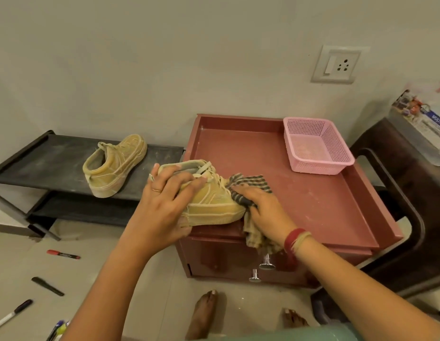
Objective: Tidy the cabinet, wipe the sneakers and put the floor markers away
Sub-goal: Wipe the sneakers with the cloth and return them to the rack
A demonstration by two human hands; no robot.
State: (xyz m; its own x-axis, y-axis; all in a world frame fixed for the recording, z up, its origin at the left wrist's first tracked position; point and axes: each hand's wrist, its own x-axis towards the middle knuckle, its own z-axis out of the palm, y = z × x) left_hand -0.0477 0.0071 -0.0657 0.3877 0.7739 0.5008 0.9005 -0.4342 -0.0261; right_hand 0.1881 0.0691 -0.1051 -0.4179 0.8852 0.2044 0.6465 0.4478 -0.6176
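The left hand [164,193] holds a tan sneaker [214,201] on the near left edge of the red cabinet [312,193]. The right hand [265,207] grips a checked cloth [251,184] against its toe. The other sneaker [115,166] sits on the black rack [41,163], far left. Some markers [63,254] lie on the floor.

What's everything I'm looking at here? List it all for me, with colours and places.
held sneaker: one, tan, on cabinet top
other sneaker: one, tan, on rack
cloth: one, checked, at held sneaker's toe
cabinet: one, reddish-brown, centre
basket: one, pink, cabinet top's back right
rack: one, black, left
markers: at least four, mixed colours, floor left
wall socket: one, white, upper right wall
bare feet: two, floor
left hand: one, grips held sneaker
right hand: one, grips cloth
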